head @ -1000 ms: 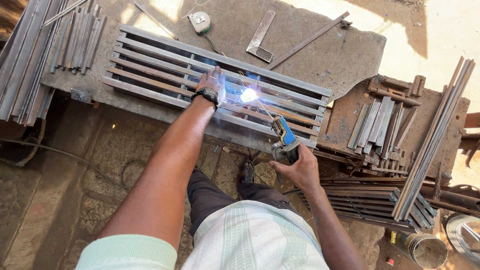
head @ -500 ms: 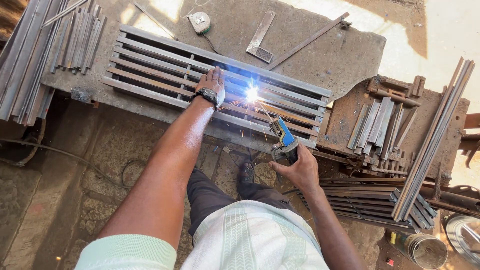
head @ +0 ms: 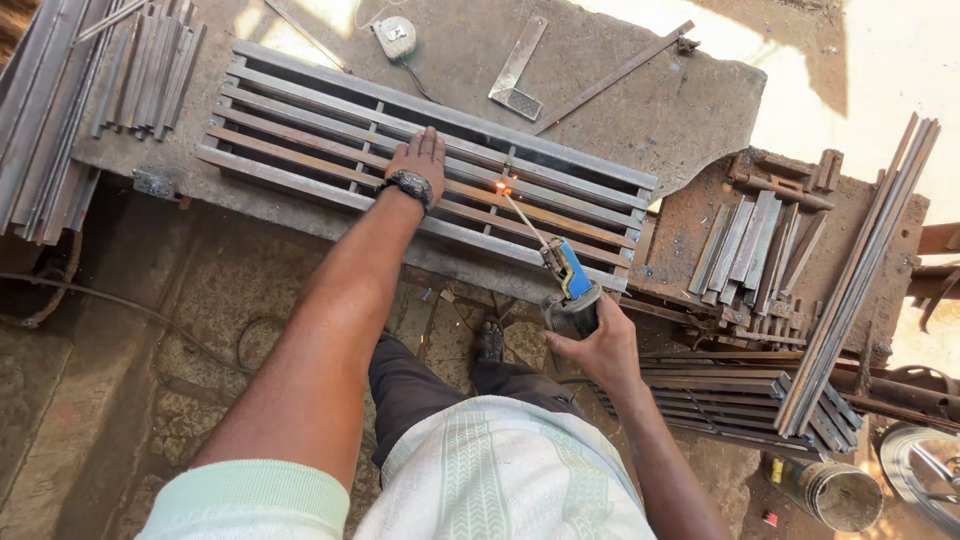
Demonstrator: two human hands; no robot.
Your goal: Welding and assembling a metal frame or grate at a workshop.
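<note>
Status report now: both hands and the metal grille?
Left hand flat on metal grille. Right hand grips electrode holder, rod tip glowing on a bar. Nothing between.

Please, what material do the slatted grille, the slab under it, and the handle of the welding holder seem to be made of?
Slatted grille: likely bare steel strip, dull grey with rusty brown patches; a weld spot glows orange on it.
Slab: probably stone or concrete, rough matt grey with a broken edge.
Welding holder in the right hand: handle looks like black and blue plastic or rubber, though that is uncertain.
</note>
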